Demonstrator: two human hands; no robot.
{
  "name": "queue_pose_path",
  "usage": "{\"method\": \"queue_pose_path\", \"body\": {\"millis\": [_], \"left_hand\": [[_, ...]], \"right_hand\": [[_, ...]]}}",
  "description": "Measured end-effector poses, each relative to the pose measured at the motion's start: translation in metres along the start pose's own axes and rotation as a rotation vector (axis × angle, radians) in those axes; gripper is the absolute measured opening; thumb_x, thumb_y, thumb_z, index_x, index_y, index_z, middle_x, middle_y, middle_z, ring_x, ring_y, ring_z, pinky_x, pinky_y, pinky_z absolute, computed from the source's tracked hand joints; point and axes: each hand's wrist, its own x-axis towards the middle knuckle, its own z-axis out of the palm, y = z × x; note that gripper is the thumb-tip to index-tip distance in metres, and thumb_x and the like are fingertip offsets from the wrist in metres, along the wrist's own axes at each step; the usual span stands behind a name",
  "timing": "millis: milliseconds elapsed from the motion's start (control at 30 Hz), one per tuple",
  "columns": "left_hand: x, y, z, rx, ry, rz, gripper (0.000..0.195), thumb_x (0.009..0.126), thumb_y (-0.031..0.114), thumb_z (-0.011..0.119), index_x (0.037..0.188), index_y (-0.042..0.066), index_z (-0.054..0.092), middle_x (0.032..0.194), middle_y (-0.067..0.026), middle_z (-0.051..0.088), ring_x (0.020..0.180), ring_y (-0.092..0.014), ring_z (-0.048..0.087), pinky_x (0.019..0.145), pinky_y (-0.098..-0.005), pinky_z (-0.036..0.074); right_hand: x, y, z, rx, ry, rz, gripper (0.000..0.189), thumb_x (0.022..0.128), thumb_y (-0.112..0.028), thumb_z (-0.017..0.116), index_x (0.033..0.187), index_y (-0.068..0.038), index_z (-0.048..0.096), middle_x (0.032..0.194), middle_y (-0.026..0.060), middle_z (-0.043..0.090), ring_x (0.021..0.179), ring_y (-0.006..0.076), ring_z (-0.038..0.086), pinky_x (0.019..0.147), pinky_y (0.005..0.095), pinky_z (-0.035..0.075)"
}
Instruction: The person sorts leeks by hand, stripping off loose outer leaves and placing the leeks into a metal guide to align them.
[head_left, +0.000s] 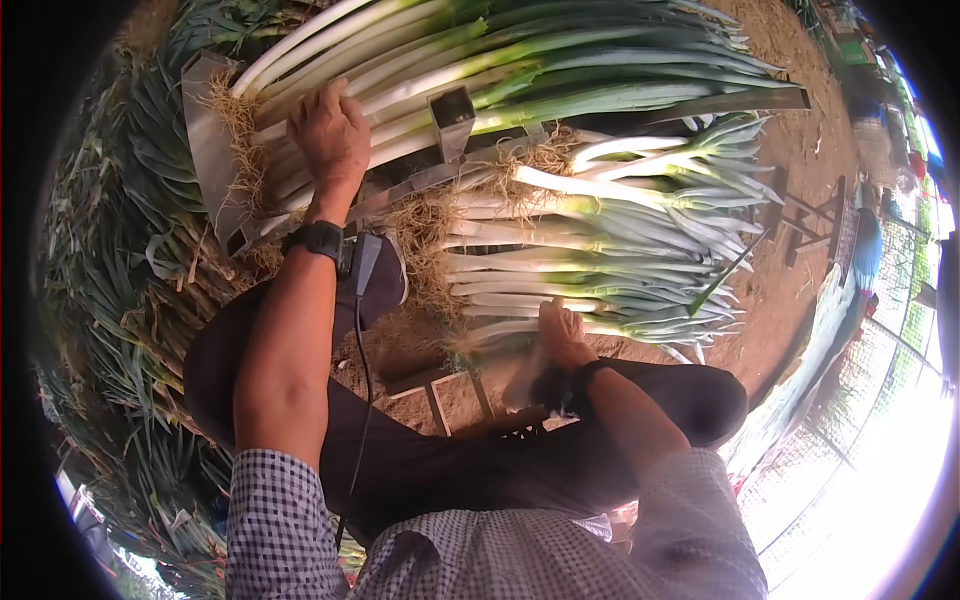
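Note:
My left hand (330, 139), knuckles up, lies with curled fingers on the white shanks of long green onions (420, 94) in a metal rack (214, 142). Whether it grips any of them is hidden. Their roots point left, against the rack's sheet-metal end, and the green leaves run right. Nearer me is a second pile of long green onions (540, 262), roots also to the left. At its near edge my right hand (561, 330) has its fingers around a white stalk (502, 328); the fingertips touch the neighbouring stalks.
A square metal post (451, 120) rises at the rack's near side. Heaped onion plants (127, 300) fill the left. Bare soil (795, 150) lies to the right, with a wooden frame (814, 225) standing on it. A black cable (364, 420) hangs beside my left forearm.

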Motion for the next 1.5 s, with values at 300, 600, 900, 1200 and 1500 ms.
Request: {"method": "queue_pose_path", "body": {"millis": [300, 600, 900, 1200, 1500], "left_hand": [[0.0, -0.001, 0.003, 0.002, -0.002, 0.006, 0.021, 0.089, 0.011, 0.062, 0.109, 0.016, 0.068, 0.107, -0.0078, 0.07, 0.101, -0.033, 0.061, 0.093, -0.0512, 0.043], [0.0, -0.008, 0.01, -0.044, 0.033, 0.015, 0.023, 0.089, 0.013, 0.062, 0.11, 0.02, 0.067, 0.1, -0.0061, 0.069, 0.098, -0.033, 0.062, 0.089, -0.0513, 0.044], [0.0, -0.005, 0.006, -0.034, 0.036, 0.032, 0.022, 0.089, 0.012, 0.061, 0.109, 0.019, 0.067, 0.104, -0.0061, 0.069, 0.098, -0.033, 0.062, 0.087, -0.0518, 0.044], [0.001, 0.001, -0.001, -0.041, -0.003, -0.011, 0.021, 0.088, 0.011, 0.061, 0.108, 0.016, 0.067, 0.103, -0.0088, 0.067, 0.101, -0.034, 0.06, 0.091, -0.0512, 0.043], [0.002, 0.018, -0.012, -0.007, -0.139, -0.147, 0.029, 0.09, 0.018, 0.061, 0.118, 0.009, 0.064, 0.112, -0.0133, 0.065, 0.11, -0.034, 0.057, 0.106, -0.053, 0.037]], "right_hand": [[-0.006, -0.001, 0.006, -0.063, -0.066, 0.074, 0.014, 0.088, -0.007, 0.06, 0.096, -0.001, 0.07, 0.107, 0.0216, 0.065, 0.097, 0.0348, 0.068, 0.083, 0.0491, 0.053], [0.001, 0.004, 0.013, -0.206, 0.081, -0.057, 0.014, 0.085, -0.013, 0.06, 0.093, -0.006, 0.07, 0.096, 0.0147, 0.066, 0.099, 0.0297, 0.061, 0.087, 0.0438, 0.044], [-0.002, 0.004, 0.017, -0.151, 0.195, -0.098, 0.012, 0.085, -0.012, 0.059, 0.087, -0.007, 0.07, 0.094, 0.0144, 0.065, 0.096, 0.0299, 0.061, 0.09, 0.0439, 0.042], [-0.004, 0.008, 0.034, -0.114, 0.204, -0.109, 0.012, 0.077, -0.013, 0.063, 0.084, -0.004, 0.065, 0.087, 0.0183, 0.065, 0.091, 0.0353, 0.062, 0.086, 0.0462, 0.041], [0.048, 0.045, -0.108, 0.502, -0.209, -0.093, 0.045, 0.089, -0.035, 0.074, 0.123, -0.005, 0.065, 0.096, 0.0211, 0.071, 0.086, 0.0357, 0.069, 0.076, 0.0452, 0.053]]}}
